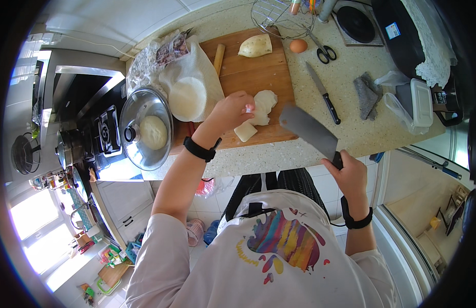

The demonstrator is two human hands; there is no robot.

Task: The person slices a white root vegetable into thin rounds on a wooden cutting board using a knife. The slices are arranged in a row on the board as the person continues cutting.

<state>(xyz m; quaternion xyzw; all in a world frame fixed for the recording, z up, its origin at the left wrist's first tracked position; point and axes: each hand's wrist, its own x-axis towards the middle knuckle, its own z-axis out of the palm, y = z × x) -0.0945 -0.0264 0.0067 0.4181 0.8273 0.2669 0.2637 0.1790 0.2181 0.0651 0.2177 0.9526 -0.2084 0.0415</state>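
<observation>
My right hand (348,175) grips the black handle of a cleaver (311,129), its broad blade angled over the right front edge of a wooden cutting board (257,73). My left hand (236,109) is over the board, fingers curled, just left of overlapping white vegetable slices (264,103). A tiny white bit shows at its fingertips; whether it is held is unclear. One thick pale piece (245,131) lies in front of the slices. Farther back on the board rests a peeled, cut pale root vegetable (255,46).
A wooden rolling pin (219,57) lies by a striped cloth (199,65) with a round white thing (188,98). Dough (153,133) shows through a glass lid (147,104). To the right are a knife (323,94), an egg (298,46), scissors (325,54) and a grey rag (368,96).
</observation>
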